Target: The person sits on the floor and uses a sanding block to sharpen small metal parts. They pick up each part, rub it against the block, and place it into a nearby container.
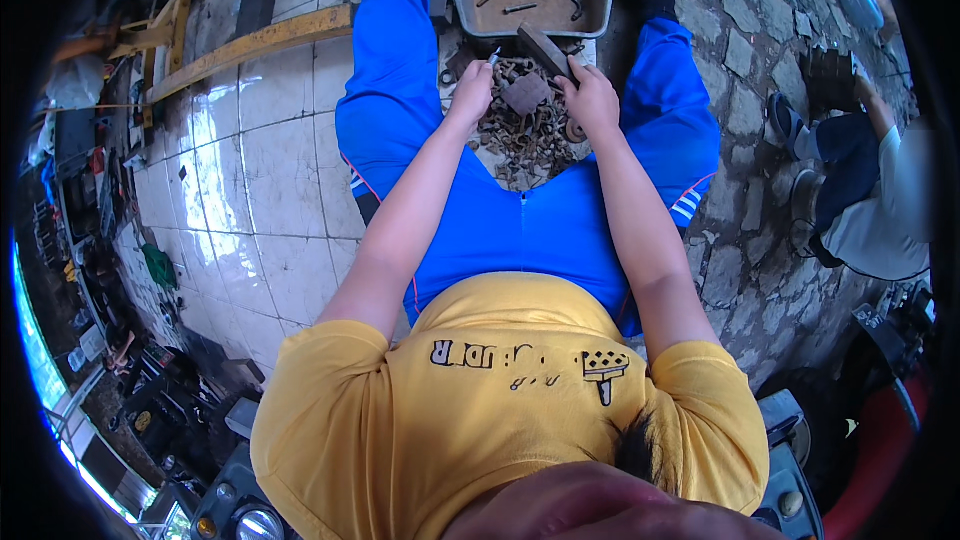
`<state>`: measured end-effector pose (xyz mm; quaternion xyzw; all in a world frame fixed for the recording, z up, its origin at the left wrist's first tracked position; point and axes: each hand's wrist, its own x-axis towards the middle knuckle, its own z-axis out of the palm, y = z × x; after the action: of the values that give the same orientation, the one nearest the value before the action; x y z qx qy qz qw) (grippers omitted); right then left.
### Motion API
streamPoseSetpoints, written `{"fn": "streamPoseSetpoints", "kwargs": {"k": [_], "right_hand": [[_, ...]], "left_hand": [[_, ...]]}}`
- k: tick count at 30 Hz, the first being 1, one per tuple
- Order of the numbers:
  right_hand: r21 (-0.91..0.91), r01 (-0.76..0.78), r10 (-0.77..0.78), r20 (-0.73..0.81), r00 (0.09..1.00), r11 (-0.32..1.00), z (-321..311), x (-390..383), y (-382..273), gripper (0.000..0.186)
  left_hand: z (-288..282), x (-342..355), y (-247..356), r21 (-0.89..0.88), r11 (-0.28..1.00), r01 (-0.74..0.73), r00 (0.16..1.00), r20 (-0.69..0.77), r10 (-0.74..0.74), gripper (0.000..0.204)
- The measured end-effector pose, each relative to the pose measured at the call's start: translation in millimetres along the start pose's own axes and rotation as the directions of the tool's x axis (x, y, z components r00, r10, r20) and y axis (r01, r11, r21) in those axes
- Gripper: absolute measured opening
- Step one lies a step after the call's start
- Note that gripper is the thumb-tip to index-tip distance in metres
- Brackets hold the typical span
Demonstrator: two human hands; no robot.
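Note:
My left hand (pixel 473 94) is closed around a small shiny metal piece (pixel 494 56), perhaps a bolt; its exact kind is too small to tell. In my right hand (pixel 590 98) is a dark, flat, bar-like tool (pixel 545 49), tilted up and left toward the tray. Both hands are over a heap of rusty metal parts (pixel 525 145) on the floor between my legs. A flat greyish-brown block (pixel 526 94) rests on the heap between the hands. Just beyond stands a grey plastic tray (pixel 458 2) with several slim metal pieces inside.
A yellow beam (pixel 250 52) crosses the tiled floor (pixel 270 175) at the left. Stone paving (pixel 745 50) lies to the right, where another person (pixel 870 200) sits. Motorcycle parts (pixel 245 510) are at the lower left, and cluttered tools line the left edge.

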<state>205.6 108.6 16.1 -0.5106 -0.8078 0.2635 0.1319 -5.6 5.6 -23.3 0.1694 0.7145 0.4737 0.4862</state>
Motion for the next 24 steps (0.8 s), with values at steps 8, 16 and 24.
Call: {"fn": "streamPoseSetpoints", "kwargs": {"k": [8, 16, 24], "right_hand": [[0.023, 0.010, -0.009, -0.029, 1.000, 1.000, 2, 1, 0, 0.054], [0.015, 0.000, 0.001, -0.014, 1.000, 1.000, 0, 3, -8, 0.053], [-0.021, -0.005, 0.005, -0.008, 1.000, 1.000, -1, 2, -7, 0.053]], "left_hand": [[1, 3, -2, 0.049, 0.999, -0.018, 1.000, 0.024, 0.017, 0.033], [0, 10, -11, 0.066, 0.994, -0.090, 0.995, -0.025, 0.092, 0.033], [-2, 28, -34, 0.190, 0.975, -0.111, 0.989, -0.071, 0.127, 0.035]]}}
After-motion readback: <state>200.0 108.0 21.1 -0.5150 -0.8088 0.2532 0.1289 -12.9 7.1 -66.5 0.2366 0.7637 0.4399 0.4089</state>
